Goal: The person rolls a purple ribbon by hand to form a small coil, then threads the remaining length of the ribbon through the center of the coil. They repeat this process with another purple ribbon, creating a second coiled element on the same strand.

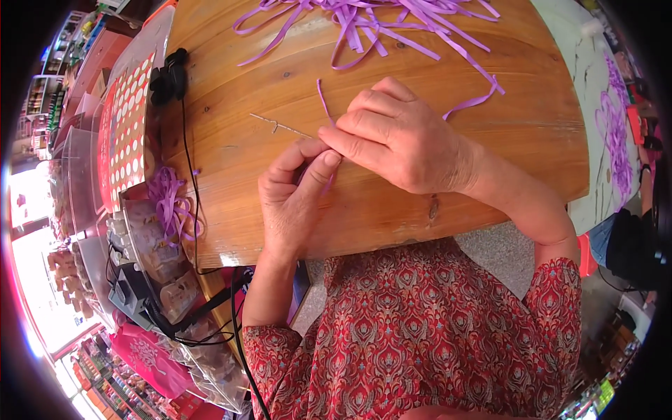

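Over the wooden table my left hand (292,189) and my right hand (406,136) meet at the fingertips, both closed in a pinch. A narrow purple ribbon (323,100) runs through the pinch; one end rises beyond my fingers and a short piece hangs below the left thumb. Out of the same spot a thin silvery needle-like rod (287,129) points to the far left, with a tiny prong partway along. Its near end is hidden by my fingers, so which hand grips it is unclear.
More purple ribbons (357,28) lie heaped at the far side of the wooden table (238,175). At its left edge are a polka-dot box (131,126), a black cable (187,140) and another ribbon bunch (168,199). A marble-patterned surface (584,77) with ribbons stands right.
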The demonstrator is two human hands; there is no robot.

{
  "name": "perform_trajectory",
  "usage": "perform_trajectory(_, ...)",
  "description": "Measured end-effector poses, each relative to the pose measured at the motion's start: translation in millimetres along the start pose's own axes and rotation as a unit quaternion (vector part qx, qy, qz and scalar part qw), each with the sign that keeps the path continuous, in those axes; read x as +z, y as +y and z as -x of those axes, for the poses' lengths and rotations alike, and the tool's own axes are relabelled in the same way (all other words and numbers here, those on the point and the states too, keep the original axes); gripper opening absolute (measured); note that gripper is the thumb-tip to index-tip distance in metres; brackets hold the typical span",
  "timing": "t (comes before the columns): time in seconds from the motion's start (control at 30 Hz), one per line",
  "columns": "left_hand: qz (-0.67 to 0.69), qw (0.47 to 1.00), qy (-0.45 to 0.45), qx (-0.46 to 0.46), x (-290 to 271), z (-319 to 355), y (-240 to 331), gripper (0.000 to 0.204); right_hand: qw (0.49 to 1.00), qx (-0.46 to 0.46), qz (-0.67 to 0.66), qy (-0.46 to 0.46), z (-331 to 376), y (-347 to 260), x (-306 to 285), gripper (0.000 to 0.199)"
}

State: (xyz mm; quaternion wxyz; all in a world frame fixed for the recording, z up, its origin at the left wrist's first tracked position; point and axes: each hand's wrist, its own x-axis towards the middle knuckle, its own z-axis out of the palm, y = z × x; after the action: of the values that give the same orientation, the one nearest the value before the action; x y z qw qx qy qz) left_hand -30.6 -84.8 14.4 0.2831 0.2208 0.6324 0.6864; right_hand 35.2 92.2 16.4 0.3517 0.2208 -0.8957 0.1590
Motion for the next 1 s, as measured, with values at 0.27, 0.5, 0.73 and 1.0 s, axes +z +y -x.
perform_trajectory(0.27,-0.117,0.984,-0.078,0.112,-6.3,-7.9,22.3,0.008,0.994,0.062,-0.088,0.023,11.9,3.4,-59.8,0.019)
perform_trajectory(0.5,-0.202,0.962,0.035,0.179,-64.2,-14.0,31.7,0.014,0.854,0.465,-0.173,0.153,111.4,30.6,-161.4,0.016)
perform_trajectory(0.73,-0.158,0.964,0.142,0.16,-85.7,-19.9,31.7,0.007,0.797,0.532,-0.177,0.227,204.8,58.8,-212.0,0.017)
perform_trajectory(1.0,-0.126,0.955,0.215,0.159,-125.1,-24.1,24.2,0.008,0.736,0.538,-0.204,0.357,241.8,72.5,-232.3,0.02)
